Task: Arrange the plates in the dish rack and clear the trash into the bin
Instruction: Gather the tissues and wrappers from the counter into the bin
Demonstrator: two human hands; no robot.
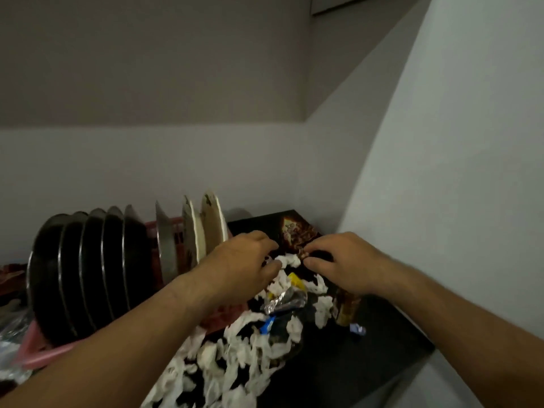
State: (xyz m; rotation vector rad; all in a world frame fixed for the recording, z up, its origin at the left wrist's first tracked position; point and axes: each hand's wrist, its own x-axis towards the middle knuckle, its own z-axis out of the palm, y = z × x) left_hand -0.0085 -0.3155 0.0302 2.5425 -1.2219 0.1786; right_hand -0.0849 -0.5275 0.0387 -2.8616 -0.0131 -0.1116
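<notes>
Several black plates (88, 272) and a few pale ones (206, 228) stand on edge in a pink dish rack (44, 354) at the left. Torn white paper scraps (235, 366) and foil and plastic wrappers (284, 300) litter the dark countertop (353, 363). My left hand (241, 266) curls over white scraps at the far end of the pile. My right hand (338, 260) pinches a small brown wrapper (301, 254) between thumb and fingers. The two hands nearly touch. No bin is in view.
A brown printed packet (294, 231) lies flat at the back corner. A small amber bottle (347, 310) stands under my right wrist, with a tiny blue scrap (357, 329) beside it. White walls close the counter at the back and right. Clutter sits left of the rack.
</notes>
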